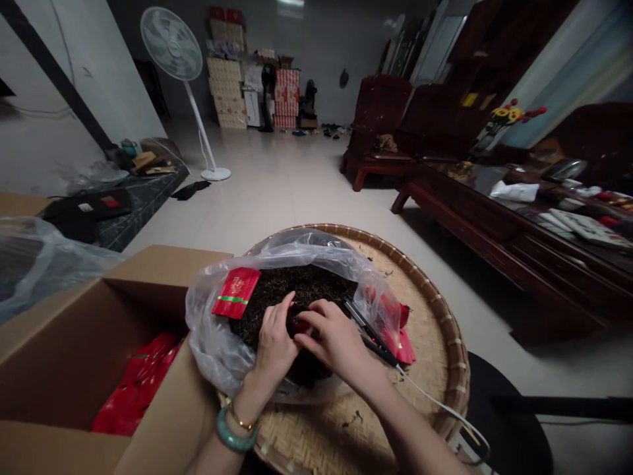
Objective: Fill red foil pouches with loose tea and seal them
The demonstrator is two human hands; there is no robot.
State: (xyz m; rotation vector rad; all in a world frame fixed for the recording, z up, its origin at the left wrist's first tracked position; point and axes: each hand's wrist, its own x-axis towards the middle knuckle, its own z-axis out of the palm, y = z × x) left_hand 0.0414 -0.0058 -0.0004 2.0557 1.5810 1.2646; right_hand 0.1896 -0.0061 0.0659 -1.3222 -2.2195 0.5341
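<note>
We are pinching 1 small red packet (298, 323) between left hand (275, 343) and right hand (332, 336), directly over the loose tea (291, 287), catching spills.

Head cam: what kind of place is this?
Likely a home living room used for packing tea: dark carved wooden armchairs, a white standing fan, stacked cardboard cartons at the far wall, loose dark tea leaves in a bag.

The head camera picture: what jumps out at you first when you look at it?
First, the two hands, left hand and right hand, meeting over a heap of dark tea leaves in a clear plastic bag, pinching a small red packet between them. The bag sits on a big round woven tray in the middle. Left of it, an open cardboard box holds shiny red packets.
</note>
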